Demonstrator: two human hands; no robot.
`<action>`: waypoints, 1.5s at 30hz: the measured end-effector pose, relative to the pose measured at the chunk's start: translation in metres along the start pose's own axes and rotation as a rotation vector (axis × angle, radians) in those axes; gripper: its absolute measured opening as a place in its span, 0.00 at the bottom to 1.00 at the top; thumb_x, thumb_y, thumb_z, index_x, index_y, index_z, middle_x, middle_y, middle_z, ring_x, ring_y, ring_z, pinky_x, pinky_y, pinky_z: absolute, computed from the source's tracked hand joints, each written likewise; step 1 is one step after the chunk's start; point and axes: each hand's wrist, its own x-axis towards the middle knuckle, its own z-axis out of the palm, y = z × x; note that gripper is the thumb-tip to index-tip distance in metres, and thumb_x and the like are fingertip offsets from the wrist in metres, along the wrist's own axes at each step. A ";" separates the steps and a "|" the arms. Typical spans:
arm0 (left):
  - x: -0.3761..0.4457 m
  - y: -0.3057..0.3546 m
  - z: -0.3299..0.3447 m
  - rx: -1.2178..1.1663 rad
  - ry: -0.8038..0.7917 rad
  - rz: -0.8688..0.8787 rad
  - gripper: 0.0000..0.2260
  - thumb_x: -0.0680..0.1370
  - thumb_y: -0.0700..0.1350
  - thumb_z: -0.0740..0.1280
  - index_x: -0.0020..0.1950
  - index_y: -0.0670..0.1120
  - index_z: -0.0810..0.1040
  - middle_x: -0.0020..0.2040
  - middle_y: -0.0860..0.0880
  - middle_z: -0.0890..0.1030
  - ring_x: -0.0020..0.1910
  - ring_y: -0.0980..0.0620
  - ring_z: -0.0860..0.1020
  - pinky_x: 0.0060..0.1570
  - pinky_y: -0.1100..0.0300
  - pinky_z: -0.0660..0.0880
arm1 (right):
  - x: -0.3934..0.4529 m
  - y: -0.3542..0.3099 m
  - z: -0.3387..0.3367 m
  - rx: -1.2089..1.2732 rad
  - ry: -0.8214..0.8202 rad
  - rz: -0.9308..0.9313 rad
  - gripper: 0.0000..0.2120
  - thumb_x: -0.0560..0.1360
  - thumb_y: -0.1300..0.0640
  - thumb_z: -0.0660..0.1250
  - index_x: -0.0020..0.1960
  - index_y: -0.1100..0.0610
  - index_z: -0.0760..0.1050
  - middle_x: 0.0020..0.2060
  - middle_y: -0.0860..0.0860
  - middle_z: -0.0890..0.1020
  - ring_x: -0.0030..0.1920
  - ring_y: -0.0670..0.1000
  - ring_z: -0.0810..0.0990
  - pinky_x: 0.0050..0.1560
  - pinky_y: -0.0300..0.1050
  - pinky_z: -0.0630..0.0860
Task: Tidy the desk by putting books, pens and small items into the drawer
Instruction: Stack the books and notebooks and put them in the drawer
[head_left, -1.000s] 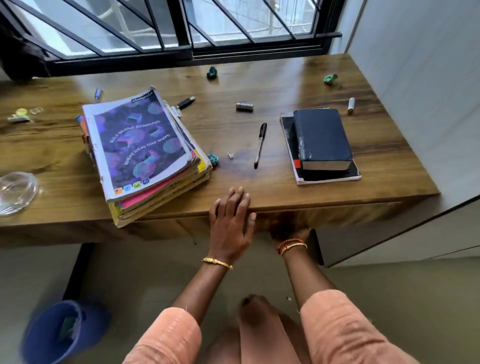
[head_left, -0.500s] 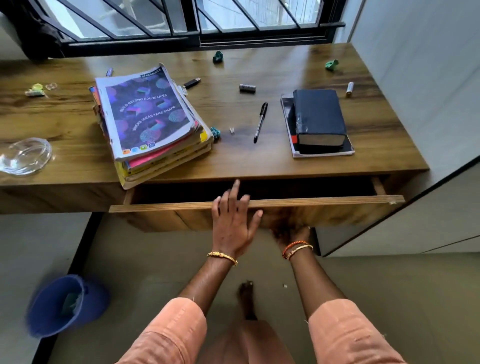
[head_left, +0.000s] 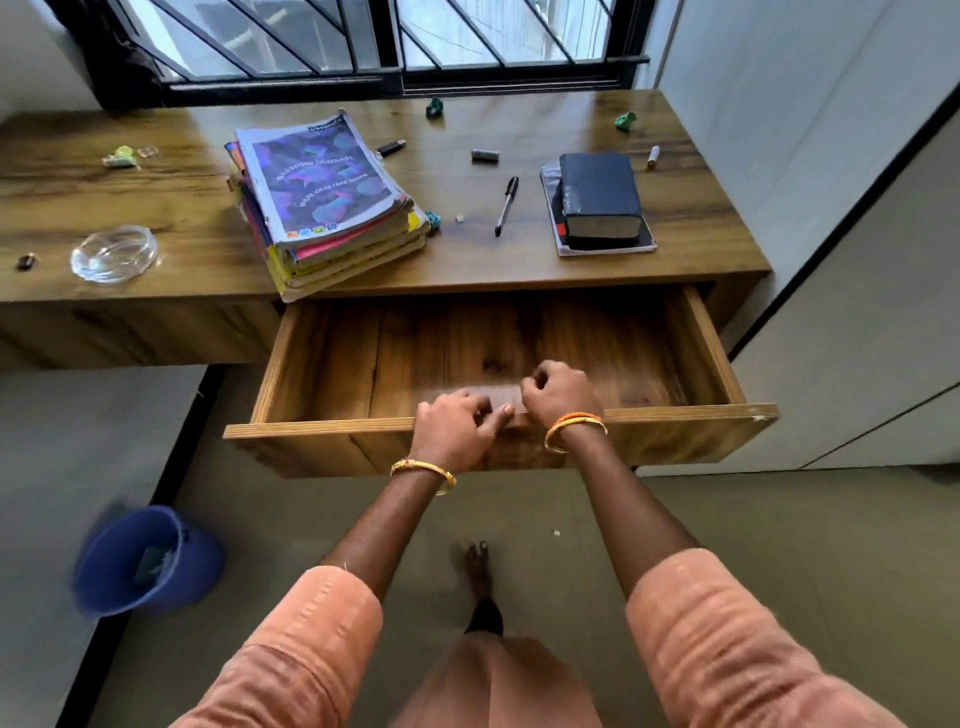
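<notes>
The drawer (head_left: 685, 358) stands pulled well out below the worktop (head_left: 467, 260) edge, its wooden floor bare, with open floor space in front. On the worktop, a stack of books (head_left: 327, 202) overhangs the front edge at left; a black pen (head_left: 506, 205) lies mid-worktop; a dark book (head_left: 597, 195) rests on a thinner one at right. Left hand (head_left: 454, 434) lies over the drawer's front rim, fingers curled. Right hand (head_left: 558, 389) hovers beside it, fingers loosely curled, holding nothing visible.
</notes>
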 end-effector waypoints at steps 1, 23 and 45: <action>-0.008 0.000 -0.003 -0.034 -0.063 -0.013 0.20 0.78 0.63 0.58 0.49 0.49 0.79 0.48 0.50 0.80 0.48 0.50 0.76 0.51 0.54 0.69 | -0.008 0.002 0.002 -0.098 -0.019 0.041 0.12 0.74 0.49 0.62 0.48 0.56 0.79 0.46 0.56 0.83 0.48 0.58 0.79 0.42 0.44 0.70; -0.044 -0.039 -0.063 -0.824 -0.451 -0.134 0.08 0.78 0.46 0.65 0.53 0.43 0.78 0.46 0.48 0.81 0.41 0.53 0.79 0.39 0.64 0.75 | -0.025 -0.032 -0.004 0.468 -0.325 0.244 0.11 0.76 0.62 0.61 0.35 0.58 0.72 0.26 0.53 0.74 0.23 0.48 0.71 0.22 0.36 0.65; 0.197 -0.192 -0.186 -1.283 0.081 -0.759 0.21 0.74 0.61 0.66 0.50 0.44 0.80 0.36 0.47 0.84 0.30 0.52 0.82 0.28 0.63 0.77 | 0.222 -0.242 0.040 0.489 -0.351 0.297 0.38 0.66 0.26 0.51 0.36 0.62 0.76 0.36 0.59 0.77 0.37 0.57 0.76 0.43 0.49 0.74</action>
